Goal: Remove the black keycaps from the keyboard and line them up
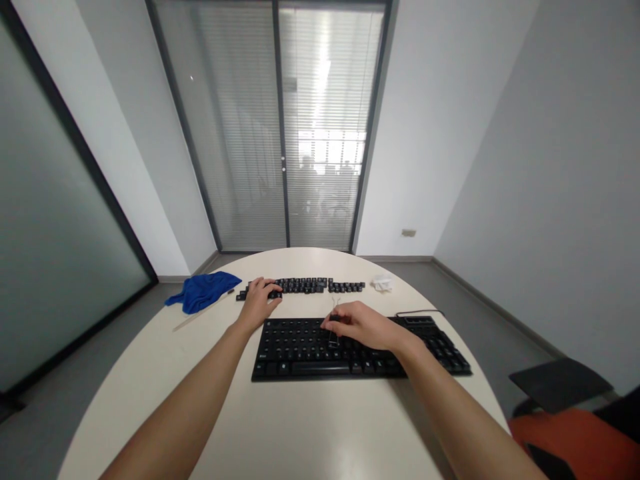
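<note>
A black keyboard [320, 368] lies across the table in front of me, many of its upper positions without caps. My right hand [357, 321] is over its middle, fingers pinched round a small keycap puller [333, 340]. Thin wires stick up from the puller past my fingers, and its black lower end is down at the keys. Beyond the keyboard, loose black keycaps [303, 285] are set out in rows. My left hand [259, 301] lies on the left end of these rows with its fingers spread, touching caps. What is under its palm is hidden.
On the round white table [165, 400], a blue cloth [204, 292] and a thin brush [203, 311] lie at the left. A crumpled white tissue [382, 283] is at the back right. The keyboard's cable [420, 311] curves behind it. An orange chair [575, 443] stands at the right.
</note>
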Available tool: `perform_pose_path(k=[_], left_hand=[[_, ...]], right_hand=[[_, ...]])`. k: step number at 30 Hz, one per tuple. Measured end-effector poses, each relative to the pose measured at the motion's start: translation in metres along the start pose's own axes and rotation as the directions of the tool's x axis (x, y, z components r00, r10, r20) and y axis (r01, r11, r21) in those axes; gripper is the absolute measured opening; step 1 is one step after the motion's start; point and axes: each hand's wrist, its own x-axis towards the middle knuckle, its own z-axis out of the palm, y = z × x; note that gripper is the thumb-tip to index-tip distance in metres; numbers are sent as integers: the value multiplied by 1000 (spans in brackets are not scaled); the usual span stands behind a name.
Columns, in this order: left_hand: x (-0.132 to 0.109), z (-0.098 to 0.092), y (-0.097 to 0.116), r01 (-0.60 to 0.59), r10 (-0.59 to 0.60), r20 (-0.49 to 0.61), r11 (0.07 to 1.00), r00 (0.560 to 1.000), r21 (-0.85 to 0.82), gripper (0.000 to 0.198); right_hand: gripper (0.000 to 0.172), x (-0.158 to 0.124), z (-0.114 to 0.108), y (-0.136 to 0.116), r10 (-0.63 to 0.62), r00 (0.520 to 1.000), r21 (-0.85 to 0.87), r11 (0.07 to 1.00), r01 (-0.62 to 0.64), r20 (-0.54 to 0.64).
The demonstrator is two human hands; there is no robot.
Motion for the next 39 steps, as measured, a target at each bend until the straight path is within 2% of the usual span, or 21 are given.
perform_pose_path(k=[2, 5, 7, 9, 11, 14, 16, 19, 22, 26, 35, 39], left_hand=[[1, -2, 2, -12, 12, -24, 1000, 1000, -13, 28], [5, -8, 11, -25, 21, -126, 999, 992, -34, 30], [7, -13, 21, -15, 2, -191, 998, 982, -64, 28], [7, -18, 36, 1, -23, -194, 994, 981, -113, 25], [4, -20, 54, -7, -16, -132, 985, 991, -175, 22], [-10, -20, 86, -32, 47, 53, 965, 997, -261, 24], [-23, -18, 105, -39, 92, 159, 951, 983, -306, 25], [-38, -16, 123, -93, 186, 260, 939, 948, -331, 31], [-43, -17, 128, -123, 226, 306, 939, 925, -322, 33], [-40, -19, 126, -133, 236, 323, 941, 917, -310, 30], [-34, -19, 124, -177, 268, 315, 941, 910, -290, 25], [-31, -18, 119, -180, 266, 279, 937, 923, -299, 26]], right_hand=[[36, 0, -1, 0, -23, 1000, -12, 1000, 23, 12], [35, 0, -1, -1, -47, 999, -12, 999, 47, 29], [35, 0, -1, -2, -49, 998, -9, 999, 49, 40], [36, 0, 0, -3, -47, 998, -12, 999, 47, 49], [35, -1, 0, -3, -45, 998, -17, 999, 46, 53], [35, -1, -1, -1, -53, 997, -8, 999, 53, 54], [36, -1, -1, 1, -60, 997, 6, 998, 60, 46], [38, -1, 1, 4, -74, 996, -1, 997, 74, 41], [40, 0, 3, 4, -84, 995, -31, 996, 86, 60], [40, 1, 5, 2, -79, 995, -104, 991, 86, 62], [36, 12, 4, -7, 27, 996, -318, 948, 3, 90], [31, 14, 7, -9, 19, 996, -313, 950, 9, 84]])
